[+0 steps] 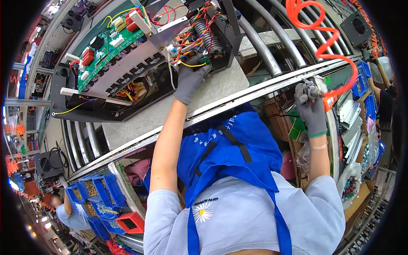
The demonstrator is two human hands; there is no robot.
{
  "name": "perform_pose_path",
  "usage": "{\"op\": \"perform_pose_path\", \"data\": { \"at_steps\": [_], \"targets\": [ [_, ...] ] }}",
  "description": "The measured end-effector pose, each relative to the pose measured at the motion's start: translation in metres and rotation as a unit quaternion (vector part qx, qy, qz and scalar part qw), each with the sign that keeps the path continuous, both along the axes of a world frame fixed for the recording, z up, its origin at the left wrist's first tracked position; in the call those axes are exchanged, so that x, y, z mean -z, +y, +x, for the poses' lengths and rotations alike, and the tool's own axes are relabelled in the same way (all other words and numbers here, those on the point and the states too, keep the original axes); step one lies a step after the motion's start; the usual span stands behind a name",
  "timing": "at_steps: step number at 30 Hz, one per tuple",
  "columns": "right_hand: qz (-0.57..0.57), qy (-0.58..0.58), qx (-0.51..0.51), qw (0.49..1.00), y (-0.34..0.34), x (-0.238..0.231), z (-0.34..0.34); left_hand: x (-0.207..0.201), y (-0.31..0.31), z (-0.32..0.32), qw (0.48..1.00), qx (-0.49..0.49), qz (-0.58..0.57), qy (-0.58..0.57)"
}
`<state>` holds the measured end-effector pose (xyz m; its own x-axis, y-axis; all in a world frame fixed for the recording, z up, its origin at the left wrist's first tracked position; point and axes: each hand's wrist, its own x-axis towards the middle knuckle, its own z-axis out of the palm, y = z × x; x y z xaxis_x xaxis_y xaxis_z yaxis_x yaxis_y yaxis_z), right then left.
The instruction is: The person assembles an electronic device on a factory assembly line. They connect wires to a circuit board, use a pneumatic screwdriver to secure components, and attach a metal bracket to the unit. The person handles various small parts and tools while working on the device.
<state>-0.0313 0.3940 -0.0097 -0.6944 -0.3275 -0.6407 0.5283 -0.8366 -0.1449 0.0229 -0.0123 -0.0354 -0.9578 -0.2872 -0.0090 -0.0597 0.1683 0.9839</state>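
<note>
A black metal chassis with exposed electronics stands on a pale board in front of me. My left hand, in a grey glove, reaches into its near right side. Its fingers are curled among coloured wires, beside a small green circuit board; what they grip is partly hidden. A larger green circuit board lies across the chassis. My right hand, also gloved, is raised at the right with bent fingers, around something I cannot make out. Next to it is an orange tool on a coiled orange hose.
Metal rollers run beyond a pale rail. Blue bins with small metal parts stand at lower left, near a red bin. Metal brackets and a bag of parts lie at right. Another person is at far left.
</note>
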Motion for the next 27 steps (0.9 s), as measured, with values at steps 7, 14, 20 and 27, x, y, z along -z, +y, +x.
{"op": "perform_pose_path", "data": {
  "at_steps": [7,14,20,27],
  "targets": [
    [-0.036,0.177,-0.143,0.973,-0.046,-0.068,0.086,-0.001,-0.005,-0.003,0.995,0.045,0.089,0.03],
    [-0.188,0.114,-0.382,0.898,-0.081,-0.06,0.076,-0.003,-0.005,-0.007,0.992,0.047,0.116,-0.021],
    [0.081,0.262,-0.479,0.834,-0.109,-0.039,0.09,0.007,-0.004,-0.006,0.997,0.018,0.062,0.042],
    [0.17,0.284,-0.487,0.808,-0.124,-0.046,0.096,0.004,-0.002,-0.008,0.996,-0.002,-0.069,0.059]
  ]
}}
